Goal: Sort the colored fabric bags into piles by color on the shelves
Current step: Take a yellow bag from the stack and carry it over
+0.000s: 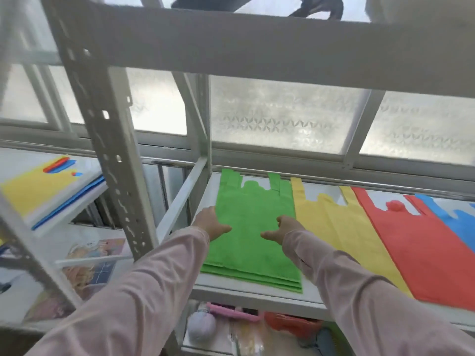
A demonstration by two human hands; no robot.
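Your left hand (pixel 212 222) lies flat on the centre green pile (pixel 253 232); I cannot tell your right hand (pixel 281 231)'s grip. Shoving could skew the stack onto the yellow pile (pixel 331 227).

Both hands rested on the pile of green bags (pixel 246 209) on the shelf (pixel 231 289): the left hand (pixel 212 223) at its left edge, the right hand (pixel 281 229) nearer its right side, thumbs pointing toward each other. Right of the right hand lay yellow bags (pixel 334 227), then red bags (pixel 411 247), then blue bags (pixel 460 222).
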